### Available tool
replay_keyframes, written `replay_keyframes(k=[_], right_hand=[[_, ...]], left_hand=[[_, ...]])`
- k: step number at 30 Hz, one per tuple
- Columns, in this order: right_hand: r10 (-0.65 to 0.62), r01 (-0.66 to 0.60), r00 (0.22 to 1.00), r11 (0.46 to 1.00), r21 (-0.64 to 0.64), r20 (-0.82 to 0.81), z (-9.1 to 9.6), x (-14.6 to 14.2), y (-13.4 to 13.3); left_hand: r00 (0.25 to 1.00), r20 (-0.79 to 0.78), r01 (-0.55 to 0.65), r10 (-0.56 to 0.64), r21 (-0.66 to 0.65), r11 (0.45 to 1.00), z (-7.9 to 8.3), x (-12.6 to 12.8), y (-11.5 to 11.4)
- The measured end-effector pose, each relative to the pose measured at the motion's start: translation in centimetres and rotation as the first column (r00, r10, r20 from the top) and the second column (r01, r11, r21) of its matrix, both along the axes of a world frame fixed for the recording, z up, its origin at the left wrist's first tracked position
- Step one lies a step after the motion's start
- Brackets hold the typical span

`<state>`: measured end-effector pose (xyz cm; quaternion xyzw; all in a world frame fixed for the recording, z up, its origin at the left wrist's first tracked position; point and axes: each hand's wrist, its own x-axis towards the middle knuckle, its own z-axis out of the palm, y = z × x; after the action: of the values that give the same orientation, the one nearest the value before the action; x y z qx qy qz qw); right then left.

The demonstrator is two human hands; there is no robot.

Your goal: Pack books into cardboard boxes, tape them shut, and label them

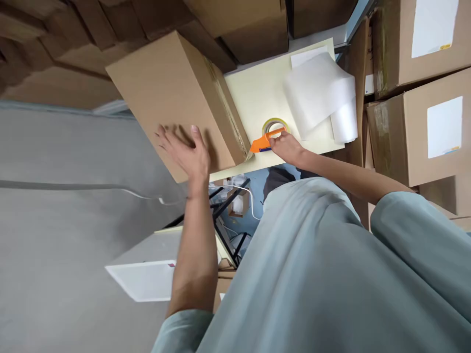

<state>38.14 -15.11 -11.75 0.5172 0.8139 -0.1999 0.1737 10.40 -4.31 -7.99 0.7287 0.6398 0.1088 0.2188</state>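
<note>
My left hand (pixel 187 152) lies flat with spread fingers on the broad face of a large cardboard box (pixel 162 88). Clear tape runs along the seam on the box's right side. In my right hand (pixel 287 148) is the handle of an orange tape dispenser (pixel 262 143) loaded with a roll of tape (pixel 270 122). The dispenser's front end is close to the box's lower right corner, where a bit of tape shows. Both rest over a pale yellow table top (pixel 253 95).
A roll of white wrapping sheet (pixel 344 117) lies partly unrolled at the table's right end. Stacked cartons (pixel 390 137) with white labels stand at the right, and more boxes (pixel 250 29) line the back. A white cable (pixel 252 201) hangs below the table.
</note>
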Motion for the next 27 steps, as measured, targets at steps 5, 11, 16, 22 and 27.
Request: replay_keyframes(k=[5, 11, 16, 22, 27], right_hand=[[-0.041, 0.041, 0.999, 0.998, -0.037, -0.011, 1.3, -0.5, -0.6], [-0.122, 0.118, 0.991, 0.991, -0.059, -0.061, 1.1, -1.3, -2.2], [-0.087, 0.073, 0.987, 0.992, -0.105, -0.136, 0.7, -3.6, -3.8], [0.051, -0.111, 0.957, 0.973, -0.200, -0.285, 1.4, -9.2, -5.4], [0.071, -0.141, 0.951, 0.966, -0.217, -0.299, 1.2, -9.0, -5.1]], left_hand=[[0.995, 0.037, -0.103, 0.097, 0.233, 0.967, -2.0, 8.7, 10.3], [0.976, -0.109, -0.179, 0.186, 0.074, 0.981, -6.0, 14.2, 17.4], [0.971, -0.234, 0.072, -0.044, 0.114, 0.991, -6.4, 12.4, 13.6], [0.975, -0.026, 0.221, -0.221, 0.019, 0.975, -4.3, 10.0, 6.2], [0.982, 0.000, 0.189, -0.189, -0.061, 0.980, -3.0, 8.6, 2.5]])
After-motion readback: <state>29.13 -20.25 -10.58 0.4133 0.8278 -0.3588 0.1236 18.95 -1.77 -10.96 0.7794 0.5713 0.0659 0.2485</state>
